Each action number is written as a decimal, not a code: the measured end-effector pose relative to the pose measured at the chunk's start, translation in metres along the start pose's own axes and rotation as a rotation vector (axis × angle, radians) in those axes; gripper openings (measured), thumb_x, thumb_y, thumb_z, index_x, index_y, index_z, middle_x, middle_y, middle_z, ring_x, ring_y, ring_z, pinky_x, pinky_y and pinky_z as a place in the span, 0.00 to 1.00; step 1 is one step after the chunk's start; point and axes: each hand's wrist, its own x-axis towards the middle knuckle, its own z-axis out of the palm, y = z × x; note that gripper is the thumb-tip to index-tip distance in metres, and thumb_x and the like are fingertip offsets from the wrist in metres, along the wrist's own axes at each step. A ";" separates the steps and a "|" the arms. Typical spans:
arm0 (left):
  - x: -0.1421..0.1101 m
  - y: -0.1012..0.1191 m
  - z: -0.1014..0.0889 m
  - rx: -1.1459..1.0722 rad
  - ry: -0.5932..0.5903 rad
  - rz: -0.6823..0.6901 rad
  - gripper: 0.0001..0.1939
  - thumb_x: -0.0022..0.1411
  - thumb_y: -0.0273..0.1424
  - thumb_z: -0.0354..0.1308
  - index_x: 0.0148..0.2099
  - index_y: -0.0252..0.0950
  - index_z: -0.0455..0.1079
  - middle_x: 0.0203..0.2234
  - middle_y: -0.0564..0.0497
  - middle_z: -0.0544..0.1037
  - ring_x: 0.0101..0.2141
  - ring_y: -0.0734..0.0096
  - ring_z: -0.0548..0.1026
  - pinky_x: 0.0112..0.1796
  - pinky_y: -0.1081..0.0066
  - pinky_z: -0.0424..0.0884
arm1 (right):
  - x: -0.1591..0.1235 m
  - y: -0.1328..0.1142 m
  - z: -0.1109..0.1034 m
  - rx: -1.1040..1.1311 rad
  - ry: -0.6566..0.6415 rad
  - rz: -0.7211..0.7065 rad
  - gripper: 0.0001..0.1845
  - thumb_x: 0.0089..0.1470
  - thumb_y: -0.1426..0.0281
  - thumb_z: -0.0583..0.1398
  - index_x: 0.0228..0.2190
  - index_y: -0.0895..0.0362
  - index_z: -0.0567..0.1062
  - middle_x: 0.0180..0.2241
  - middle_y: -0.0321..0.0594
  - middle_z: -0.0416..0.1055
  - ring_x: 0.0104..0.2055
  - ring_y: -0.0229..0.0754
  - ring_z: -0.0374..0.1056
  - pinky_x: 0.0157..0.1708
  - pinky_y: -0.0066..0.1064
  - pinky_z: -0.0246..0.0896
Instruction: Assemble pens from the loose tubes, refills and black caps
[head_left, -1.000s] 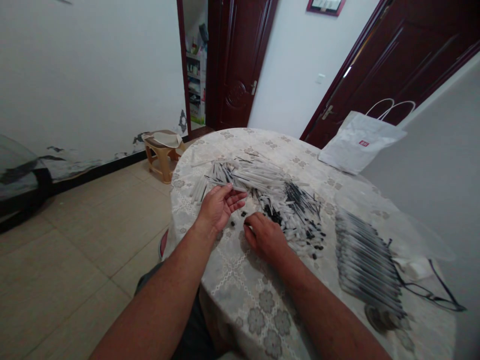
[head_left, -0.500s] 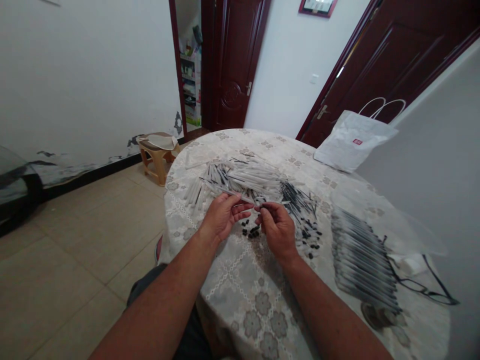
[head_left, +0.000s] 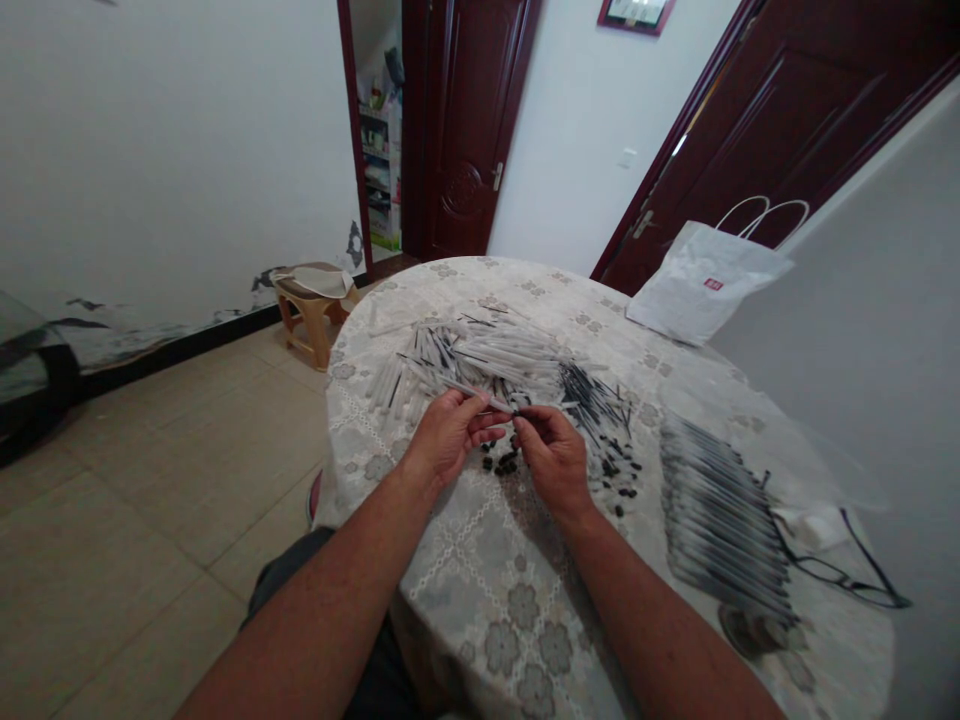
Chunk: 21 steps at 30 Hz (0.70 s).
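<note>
My left hand [head_left: 448,436] holds a translucent white pen barrel [head_left: 480,398] between thumb and fingers, its far end pointing up and left. At the barrel's near end, my right hand [head_left: 553,455] pinches a small black pen cap [head_left: 516,414], which seems to touch the barrel; its fingers partly hide it. Behind my hands lies a heap of white pen barrels [head_left: 510,355]. Thin black refills [head_left: 581,392] lie bundled to the right of the heap. Small black caps [head_left: 507,464] sit below my fingers, and more loose caps [head_left: 621,470] are scattered beyond my right hand.
At right on the round table with its patterned cloth [head_left: 525,610] are a row of black-tipped pens [head_left: 720,520], eyeglasses [head_left: 840,575], a small round jar [head_left: 750,630] and clear plastic. A white paper bag [head_left: 705,285] stands at the far right edge. Left is a stool [head_left: 311,310].
My two hands have come closer together, and the black cap in my right hand now meets the end of the pen barrel.
</note>
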 end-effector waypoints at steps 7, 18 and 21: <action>-0.002 0.000 0.002 0.036 -0.002 0.018 0.11 0.59 0.30 0.67 0.38 0.33 0.68 0.35 0.43 0.81 0.34 0.64 0.82 0.31 0.70 0.79 | 0.000 0.001 -0.002 -0.032 -0.014 -0.036 0.10 0.57 0.64 0.64 0.40 0.55 0.77 0.34 0.38 0.77 0.33 0.39 0.72 0.34 0.30 0.67; -0.002 -0.001 0.000 0.079 -0.019 0.013 0.11 0.58 0.30 0.68 0.37 0.31 0.70 0.34 0.42 0.81 0.35 0.63 0.83 0.32 0.69 0.80 | -0.001 -0.006 -0.005 -0.216 -0.019 -0.038 0.13 0.61 0.60 0.61 0.40 0.56 0.78 0.29 0.35 0.75 0.28 0.38 0.70 0.30 0.29 0.64; -0.002 -0.003 0.000 0.067 -0.030 0.013 0.11 0.58 0.31 0.68 0.37 0.32 0.70 0.34 0.43 0.81 0.34 0.63 0.83 0.32 0.69 0.80 | -0.001 -0.008 -0.006 -0.230 -0.019 -0.047 0.13 0.62 0.60 0.61 0.38 0.56 0.77 0.26 0.34 0.74 0.27 0.38 0.69 0.29 0.29 0.63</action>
